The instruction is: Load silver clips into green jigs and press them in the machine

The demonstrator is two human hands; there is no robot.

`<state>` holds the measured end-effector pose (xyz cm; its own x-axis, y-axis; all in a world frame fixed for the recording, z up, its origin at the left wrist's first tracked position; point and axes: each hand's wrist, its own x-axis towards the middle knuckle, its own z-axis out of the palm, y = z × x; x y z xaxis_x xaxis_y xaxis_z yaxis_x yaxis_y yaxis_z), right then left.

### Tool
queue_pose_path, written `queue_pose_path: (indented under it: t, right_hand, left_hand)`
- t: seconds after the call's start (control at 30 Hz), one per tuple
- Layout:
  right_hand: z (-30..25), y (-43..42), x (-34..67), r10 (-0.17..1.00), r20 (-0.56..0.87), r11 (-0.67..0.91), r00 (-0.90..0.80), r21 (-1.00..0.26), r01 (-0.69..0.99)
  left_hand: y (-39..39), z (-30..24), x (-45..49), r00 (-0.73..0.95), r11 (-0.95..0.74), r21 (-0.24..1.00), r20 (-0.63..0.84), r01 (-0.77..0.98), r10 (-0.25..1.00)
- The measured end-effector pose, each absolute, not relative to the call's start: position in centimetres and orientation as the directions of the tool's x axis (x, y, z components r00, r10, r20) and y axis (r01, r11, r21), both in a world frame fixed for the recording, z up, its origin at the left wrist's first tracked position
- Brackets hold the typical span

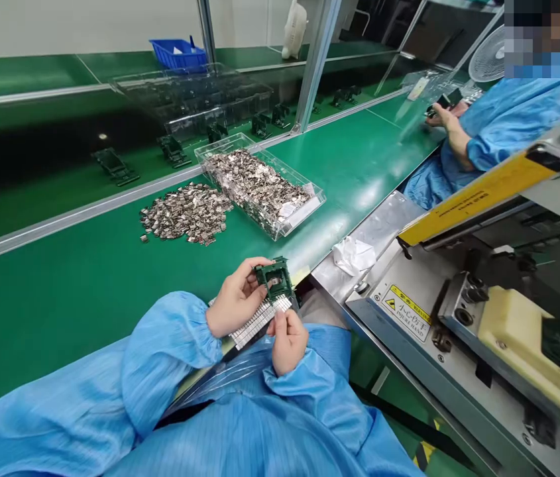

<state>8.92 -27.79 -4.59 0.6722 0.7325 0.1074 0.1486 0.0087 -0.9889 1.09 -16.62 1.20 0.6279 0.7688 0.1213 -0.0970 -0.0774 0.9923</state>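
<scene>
My left hand is closed around a small dark green plastic frame part, held just above the table's front edge. My right hand pinches the lower end of that part, right by a white ribbed strip that lies under both hands. Both sleeves are light blue. A loose heap of small shiny metal pieces lies on the green table beyond my hands, apart from them.
A clear plastic tray full of metal pieces sits behind the heap. Dark green parts stand on the far belt, with a blue bin. A press machine with a yellow warning label fills the right. A co-worker's hand works at far right.
</scene>
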Motion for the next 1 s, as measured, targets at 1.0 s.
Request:
queue_pose_path:
  t: [1.0]
  right_hand:
    - [4.2, -27.0, 14.3, 0.743, 0.435, 0.144, 0.508, -0.846, 0.513]
  left_hand:
    - [-17.0, 1.6, 1.1, 0.583, -0.136, 0.976, 0.211, -0.17, 0.785]
